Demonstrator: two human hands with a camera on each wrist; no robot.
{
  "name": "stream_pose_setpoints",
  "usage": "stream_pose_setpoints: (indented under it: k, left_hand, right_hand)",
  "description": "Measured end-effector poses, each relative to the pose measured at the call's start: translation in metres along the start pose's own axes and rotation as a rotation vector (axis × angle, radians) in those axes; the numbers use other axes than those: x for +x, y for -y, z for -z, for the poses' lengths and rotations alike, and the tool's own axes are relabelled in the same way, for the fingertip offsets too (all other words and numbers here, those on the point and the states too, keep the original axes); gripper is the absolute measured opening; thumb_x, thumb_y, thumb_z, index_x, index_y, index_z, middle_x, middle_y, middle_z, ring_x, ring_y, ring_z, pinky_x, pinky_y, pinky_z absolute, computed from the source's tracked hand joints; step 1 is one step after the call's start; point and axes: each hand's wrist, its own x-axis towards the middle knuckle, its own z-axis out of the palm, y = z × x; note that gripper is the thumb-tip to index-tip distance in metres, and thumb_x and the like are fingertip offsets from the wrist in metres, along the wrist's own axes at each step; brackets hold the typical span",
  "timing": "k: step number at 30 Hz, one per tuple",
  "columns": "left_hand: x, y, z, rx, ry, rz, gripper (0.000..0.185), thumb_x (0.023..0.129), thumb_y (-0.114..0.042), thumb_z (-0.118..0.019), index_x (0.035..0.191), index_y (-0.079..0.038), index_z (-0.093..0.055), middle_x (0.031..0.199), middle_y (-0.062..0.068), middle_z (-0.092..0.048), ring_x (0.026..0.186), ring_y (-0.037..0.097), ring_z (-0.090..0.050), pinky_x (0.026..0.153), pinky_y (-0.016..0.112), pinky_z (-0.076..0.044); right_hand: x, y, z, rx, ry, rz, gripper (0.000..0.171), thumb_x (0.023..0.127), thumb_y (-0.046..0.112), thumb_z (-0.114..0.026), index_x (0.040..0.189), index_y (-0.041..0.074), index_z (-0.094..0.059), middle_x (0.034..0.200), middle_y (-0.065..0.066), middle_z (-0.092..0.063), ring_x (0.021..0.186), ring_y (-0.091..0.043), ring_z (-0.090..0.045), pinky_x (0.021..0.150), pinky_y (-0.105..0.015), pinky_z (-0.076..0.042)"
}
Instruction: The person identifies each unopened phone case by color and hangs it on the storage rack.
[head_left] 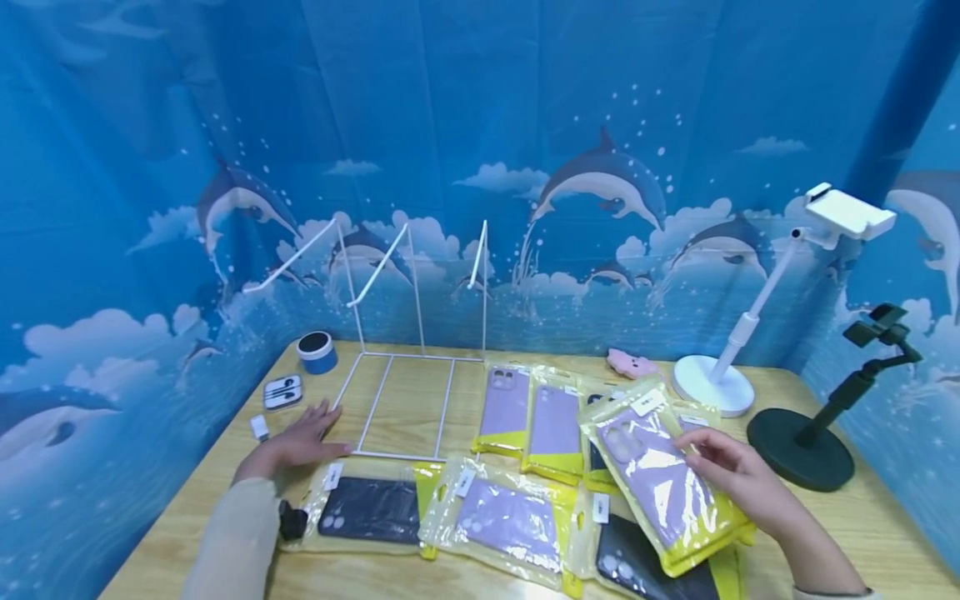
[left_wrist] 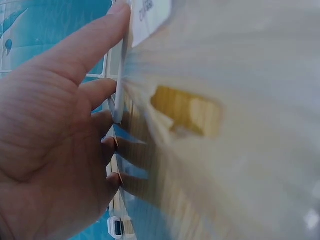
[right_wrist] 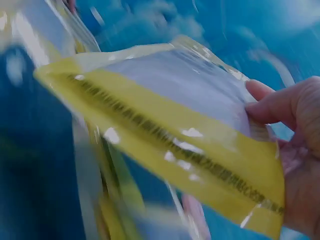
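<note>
My right hand (head_left: 738,475) grips a lilac phone case in a clear bag with yellow edges (head_left: 660,475), lifted above the other packets; the right wrist view shows that packet (right_wrist: 175,130) pinched by the thumb (right_wrist: 272,105). My left hand (head_left: 300,442) lies flat on the wooden table (head_left: 195,508) with fingers spread, its fingertips touching the base of a white wire rack (head_left: 397,400). In the left wrist view the fingers (left_wrist: 85,55) rest against the rack's wire (left_wrist: 120,95). A dark case packet (head_left: 367,508) lies just in front of the left hand.
Several more packaged cases (head_left: 525,412) lie across the table's middle. A blue round tin (head_left: 317,352), an earbud box (head_left: 282,392) and a small white piece (head_left: 258,427) sit at left. A pink toy (head_left: 632,363), a white phone stand (head_left: 712,383) and a black stand (head_left: 802,450) are at right.
</note>
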Motion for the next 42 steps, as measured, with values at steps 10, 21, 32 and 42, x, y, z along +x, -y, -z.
stream_pose_setpoints:
  k: [10, 21, 32, 42]
  left_hand:
    - [0.002, 0.002, 0.000, -0.006, 0.008, 0.012, 0.092, 0.087, -0.050, -0.060, 0.147, 0.006, -0.017, 0.150, 0.036, 0.002, 0.135, 0.055, 0.006, 0.106, 0.068, -0.001]
    - [0.001, 0.000, 0.000, -0.006, 0.011, 0.025, 0.093, 0.087, -0.051, -0.060, 0.148, 0.005, -0.017, 0.150, 0.035, 0.002, 0.136, 0.054, 0.006, 0.106, 0.069, -0.001]
    - [0.002, 0.003, -0.002, -0.008, 0.013, 0.008, 0.092, 0.087, -0.051, -0.060, 0.147, 0.005, -0.017, 0.150, 0.035, 0.002, 0.135, 0.054, 0.006, 0.106, 0.069, -0.001]
    - [0.004, 0.005, -0.001, 0.005, 0.007, 0.011, 0.093, 0.087, -0.052, -0.060, 0.147, 0.006, -0.018, 0.150, 0.036, 0.002, 0.135, 0.055, 0.005, 0.106, 0.069, -0.002]
  right_hand:
    - [0.059, 0.084, -0.076, 0.197, 0.051, 0.343, 0.021, 0.095, -0.005, -0.048, 0.112, 0.001, -0.060, 0.103, 0.006, -0.059, 0.076, -0.008, -0.052, 0.062, -0.021, -0.047]
    - [0.099, 0.142, -0.109, 0.293, -0.018, 0.349, 0.020, 0.096, 0.003, -0.052, 0.114, -0.004, -0.056, 0.087, -0.004, -0.045, 0.074, -0.014, -0.039, 0.061, -0.024, -0.038]
    - [0.118, 0.132, -0.108, 0.284, -0.046, 0.206, 0.024, 0.096, 0.007, -0.054, 0.118, -0.002, -0.056, 0.104, -0.004, -0.056, 0.080, -0.012, -0.048, 0.070, -0.020, -0.047]
    - [0.170, 0.127, -0.118, 0.237, -0.187, 0.118, 0.024, 0.094, 0.008, -0.055, 0.117, 0.004, -0.060, 0.114, -0.007, -0.055, 0.091, -0.015, -0.048, 0.073, -0.020, -0.046]
